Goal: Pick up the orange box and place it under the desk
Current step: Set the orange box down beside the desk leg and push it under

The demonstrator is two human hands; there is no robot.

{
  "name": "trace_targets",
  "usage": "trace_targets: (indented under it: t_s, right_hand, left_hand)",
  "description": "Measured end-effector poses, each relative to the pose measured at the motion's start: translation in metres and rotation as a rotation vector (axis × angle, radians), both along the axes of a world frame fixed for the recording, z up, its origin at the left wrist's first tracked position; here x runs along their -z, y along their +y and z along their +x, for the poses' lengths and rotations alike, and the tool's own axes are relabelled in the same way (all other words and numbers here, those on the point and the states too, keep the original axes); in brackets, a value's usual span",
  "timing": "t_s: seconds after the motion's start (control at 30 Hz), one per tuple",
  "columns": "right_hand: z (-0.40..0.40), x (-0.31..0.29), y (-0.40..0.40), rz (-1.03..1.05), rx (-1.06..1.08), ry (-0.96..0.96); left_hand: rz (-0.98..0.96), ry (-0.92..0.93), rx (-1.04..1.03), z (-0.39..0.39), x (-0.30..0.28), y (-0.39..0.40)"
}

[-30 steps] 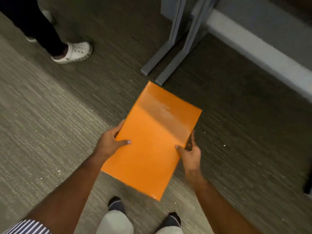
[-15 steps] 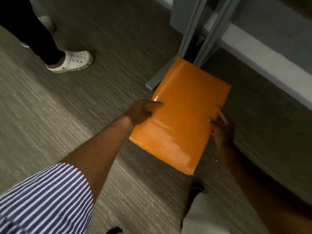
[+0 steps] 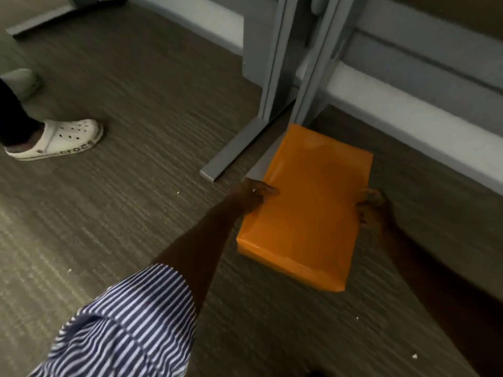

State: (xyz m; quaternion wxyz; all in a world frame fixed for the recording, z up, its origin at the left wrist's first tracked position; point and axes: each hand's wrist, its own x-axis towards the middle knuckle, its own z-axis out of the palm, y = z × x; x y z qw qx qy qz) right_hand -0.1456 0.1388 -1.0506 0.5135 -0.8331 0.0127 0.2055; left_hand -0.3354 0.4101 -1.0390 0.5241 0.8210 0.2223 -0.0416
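The flat orange box (image 3: 307, 205) sits low over the dark carpet, its far end right at the foot of the grey desk leg (image 3: 310, 85). My left hand (image 3: 254, 195) grips its left long edge, thumb on top. On the opposite long edge my right hand (image 3: 374, 209) holds it with the fingers curled around the side. Whether the box's underside touches the floor is hidden.
Two grey metal desk feet (image 3: 231, 156) run out across the carpet just left of the box. A pale baseboard (image 3: 408, 123) lines the wall behind. Another person's foot in a white clog (image 3: 58, 140) stands at the left.
Both hands have carried the box forward and down, from in front of my knees to the base of the desk leg. My view has leaned lower and closer to the floor.
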Motion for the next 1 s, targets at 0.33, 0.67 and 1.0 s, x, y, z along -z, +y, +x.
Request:
trace_targets:
  t_s: [0.33, 0.67, 1.0]
  right_hand:
    - [-0.025, -0.001, -0.027, -0.049, -0.11, -0.042]
    - [-0.085, 0.014, 0.004, -0.712, -0.937, -0.555]
    - [-0.097, 0.029, 0.008, -0.952, -1.315, -0.74]
  left_hand:
    - [0.392, 0.103, 0.291, 0.018, 0.032, -0.032]
    - [0.951, 0.047, 0.534, -0.022, 0.05, -0.046]
    - [1.08, -0.057, 0.638, -0.039, 0.049, -0.041]
